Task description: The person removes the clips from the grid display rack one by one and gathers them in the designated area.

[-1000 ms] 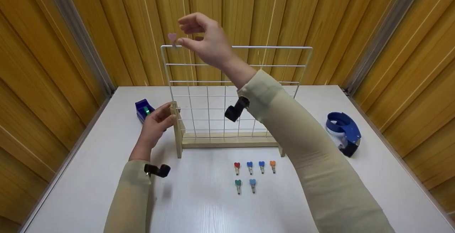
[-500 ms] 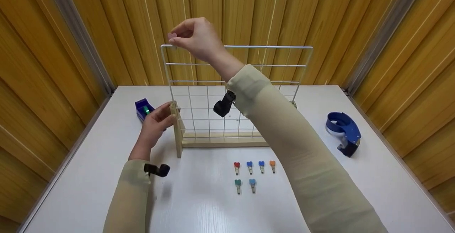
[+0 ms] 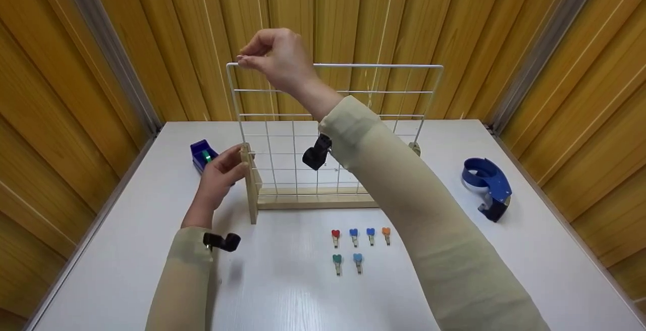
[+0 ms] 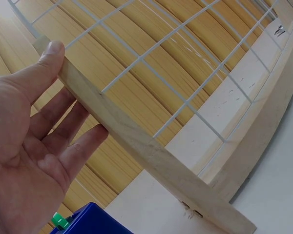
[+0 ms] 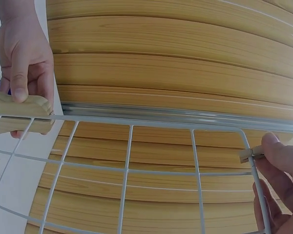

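In the head view my right hand (image 3: 282, 61) is raised at the upper left corner of a white wire grid rack (image 3: 378, 65). Its thumb and fingers pinch a small wooden clothespin (image 5: 250, 153), which sits on the wire in the right wrist view; its heart is hidden behind the fingers. With thumb on one side and fingers on the other, my left hand (image 3: 218, 182) grips the rack's left wooden post (image 4: 122, 131). Several heart-topped clothespins lie in two rows on the table: red (image 3: 335, 237), two blue (image 3: 354, 236), orange (image 3: 386, 235), green (image 3: 337, 264) and light blue (image 3: 358, 263).
A dark blue tape dispenser (image 3: 200, 150) with green tape stands behind my left hand. At the right lies a blue hand-held tape dispenser (image 3: 488, 184). Wood-patterned walls (image 3: 333, 8) enclose the white table (image 3: 282, 290) at the back and sides.
My right hand, first loosely open beside the pink heart clothespin on the top wire, has moved left, pinched it, and dipped slightly. The left hand stays on the post.
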A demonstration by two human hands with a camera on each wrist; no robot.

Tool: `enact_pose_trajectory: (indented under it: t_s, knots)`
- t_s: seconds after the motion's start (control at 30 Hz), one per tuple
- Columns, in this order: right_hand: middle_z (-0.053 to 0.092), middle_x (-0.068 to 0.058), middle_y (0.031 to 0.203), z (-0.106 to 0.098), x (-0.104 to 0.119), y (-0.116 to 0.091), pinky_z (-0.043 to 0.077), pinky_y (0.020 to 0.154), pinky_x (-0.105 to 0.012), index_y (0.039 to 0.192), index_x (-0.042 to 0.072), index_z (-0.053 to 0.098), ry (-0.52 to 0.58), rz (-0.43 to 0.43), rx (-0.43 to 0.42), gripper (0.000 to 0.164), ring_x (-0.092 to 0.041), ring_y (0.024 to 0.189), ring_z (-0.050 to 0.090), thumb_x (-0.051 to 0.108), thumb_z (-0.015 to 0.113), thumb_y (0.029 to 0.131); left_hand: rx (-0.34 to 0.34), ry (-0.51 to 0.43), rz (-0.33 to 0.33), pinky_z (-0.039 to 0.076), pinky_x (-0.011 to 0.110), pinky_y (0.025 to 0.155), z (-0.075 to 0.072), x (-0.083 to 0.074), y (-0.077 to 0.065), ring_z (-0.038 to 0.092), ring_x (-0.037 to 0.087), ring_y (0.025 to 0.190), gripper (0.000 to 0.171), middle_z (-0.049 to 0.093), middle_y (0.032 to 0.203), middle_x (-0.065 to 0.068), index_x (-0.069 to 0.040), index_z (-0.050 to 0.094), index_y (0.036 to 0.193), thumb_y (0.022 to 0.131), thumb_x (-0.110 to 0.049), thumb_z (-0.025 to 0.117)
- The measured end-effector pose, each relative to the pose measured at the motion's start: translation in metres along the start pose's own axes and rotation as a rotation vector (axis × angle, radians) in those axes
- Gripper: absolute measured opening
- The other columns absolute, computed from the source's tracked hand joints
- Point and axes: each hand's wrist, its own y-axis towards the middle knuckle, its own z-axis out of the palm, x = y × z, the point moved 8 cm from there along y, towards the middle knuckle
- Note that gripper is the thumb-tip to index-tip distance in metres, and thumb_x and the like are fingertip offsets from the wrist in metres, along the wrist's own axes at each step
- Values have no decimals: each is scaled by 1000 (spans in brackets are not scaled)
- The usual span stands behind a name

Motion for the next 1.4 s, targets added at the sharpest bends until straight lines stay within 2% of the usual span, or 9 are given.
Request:
enact_pose_trajectory:
  t_s: [0.13, 0.33, 0.5, 0.7, 0.83, 0.97, 1.07, 1.23, 1.4]
  knots:
    - [79, -8, 99, -2, 1, -1, 55, 77, -19, 91, 5, 76, -8, -31, -29, 6, -11, 86, 73, 10, 78, 89, 5, -24, 11, 58, 23, 98, 0, 0, 0, 67, 6, 115, 55, 68, 133, 0, -12, 51, 151, 100, -18, 69]
    - [79, -10, 101, -8, 3, -2, 57, 76, -20, 97, 1, 76, 67, -99, -59, 10, -11, 83, 71, 10, 78, 91, 10, -34, 13, 57, 21, 98, -1, 1, -1, 66, 5, 115, 56, 69, 132, -1, -11, 50, 152, 100, -18, 69]
    - [78, -13, 102, -11, 2, -2, 60, 78, -22, 100, -1, 75, 130, -100, -61, 13, -12, 83, 71, 7, 78, 91, 11, -21, 10, 57, 21, 98, -1, 0, -1, 66, 5, 116, 55, 68, 134, 0, -12, 50, 152, 100, -19, 69]
    - [78, -13, 104, -13, 0, -7, 59, 83, -22, 106, 0, 74, 141, -126, -62, 17, -13, 87, 72, 7, 78, 91, -7, -2, 4, 58, 21, 95, -1, 2, 0, 66, 5, 114, 55, 67, 131, -2, -13, 50, 152, 101, -17, 67]
    - [77, -14, 103, -19, -3, -14, 61, 86, -25, 108, -1, 71, 205, -138, -67, 18, -17, 89, 74, 4, 76, 91, -7, 1, 2, 58, 20, 95, 0, 2, 0, 65, 4, 114, 56, 67, 131, -2, -12, 49, 153, 101, -18, 67]
    - [75, -12, 98, -27, -11, -24, 63, 85, -30, 108, -1, 69, 304, -97, -59, 17, -20, 85, 74, 0, 75, 91, 1, -5, -2, 58, 21, 96, 0, 2, 0, 65, 5, 114, 56, 67, 129, -5, -13, 49, 153, 100, -21, 68]
    - [73, -8, 94, -32, -21, -35, 64, 78, -30, 110, -1, 67, 360, -55, -44, 22, -20, 81, 74, -2, 75, 90, 5, -13, -4, 58, 21, 97, 1, 2, 1, 66, 5, 115, 56, 68, 129, -5, -14, 50, 152, 100, -21, 69]
    - [71, -3, 91, -39, -37, -61, 61, 67, -26, 112, -1, 67, 387, -24, -33, 26, -17, 76, 72, -4, 75, 88, 13, -9, 1, 57, 20, 97, 1, 0, 2, 66, 5, 115, 56, 66, 136, 5, -14, 49, 153, 100, -23, 68]
    - [70, -4, 91, -47, -57, -92, 58, 66, -23, 111, 0, 66, 376, -6, -36, 25, -16, 76, 72, -5, 73, 88, 25, -19, -8, 57, 21, 98, 4, 0, 3, 66, 6, 116, 55, 64, 142, 11, -17, 51, 152, 100, -25, 68]
